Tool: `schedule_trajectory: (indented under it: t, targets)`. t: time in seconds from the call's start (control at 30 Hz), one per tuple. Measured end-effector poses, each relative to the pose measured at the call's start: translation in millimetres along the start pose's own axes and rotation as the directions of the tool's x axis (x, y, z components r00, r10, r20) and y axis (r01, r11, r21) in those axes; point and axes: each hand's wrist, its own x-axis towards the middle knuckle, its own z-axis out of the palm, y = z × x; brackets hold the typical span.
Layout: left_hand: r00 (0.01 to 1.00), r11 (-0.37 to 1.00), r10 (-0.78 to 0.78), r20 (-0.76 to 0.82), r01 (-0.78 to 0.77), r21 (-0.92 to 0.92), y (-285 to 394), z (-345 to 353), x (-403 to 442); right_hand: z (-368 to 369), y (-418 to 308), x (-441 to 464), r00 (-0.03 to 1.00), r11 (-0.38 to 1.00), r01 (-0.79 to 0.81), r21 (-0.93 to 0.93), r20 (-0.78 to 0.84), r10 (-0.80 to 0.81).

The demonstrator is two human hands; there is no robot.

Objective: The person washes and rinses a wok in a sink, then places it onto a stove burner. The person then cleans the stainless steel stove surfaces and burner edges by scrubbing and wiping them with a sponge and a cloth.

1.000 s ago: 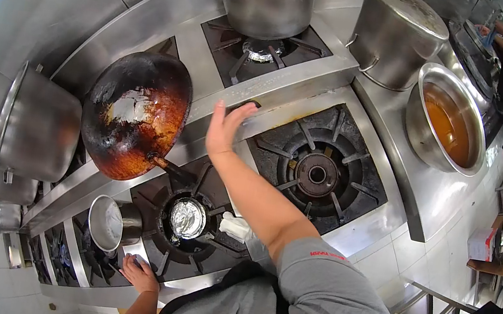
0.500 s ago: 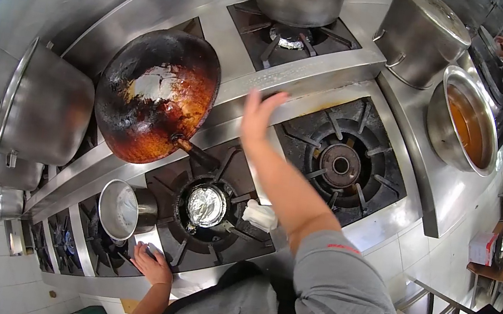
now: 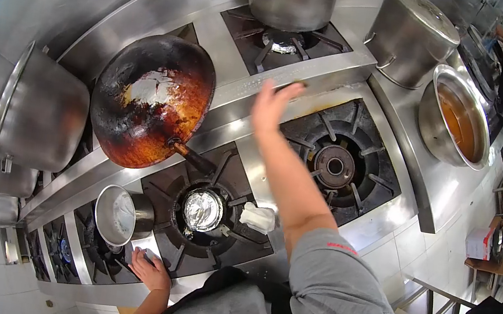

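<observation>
Though right hand (image 3: 276, 106) was partly spread, hold unclear, left hand (image 3: 151, 272) lay flattish, seemingly empty, near saucepan (image 3: 124, 217), likely stiff, rim-graspable.

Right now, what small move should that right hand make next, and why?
Perhaps ease the right hand slightly toward the brownish stain along the back edge of the right-hand burner: it appears close, and I see nothing standing between them.
</observation>
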Motion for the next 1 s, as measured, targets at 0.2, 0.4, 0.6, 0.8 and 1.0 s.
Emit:
schedule_trajectory:
  t: [0.2,0.4,0.6,0.8,1.0]
  targets:
    - [1.0,1.0,0.0,0.013,0.0,0.019,-4,3,2,-25,-2,19,1.0,1.0,-0.01,-0.001,-0.005,0.01]
    - [1.0,0.999,0.005,0.002,-0.005,0.043,-3,4,2,-1,6,-17,0.993,0.995,0.077,-0.061,0.091,-0.071]
    - [0.999,0.999,0.007,-0.044,-0.005,0.05,-6,10,4,-39,9,46,0.996,0.998,0.002,-0.057,-0.085,-0.007]
    - [0.997,0.998,0.03,-0.071,-0.026,0.049,-8,10,-1,13,13,-35,0.989,0.994,0.089,-0.057,0.125,-0.082]
    - [0.999,0.999,0.007,-0.05,-0.004,0.052,-4,9,2,-77,2,108,0.965,0.993,-0.112,-0.037,-0.243,0.099]
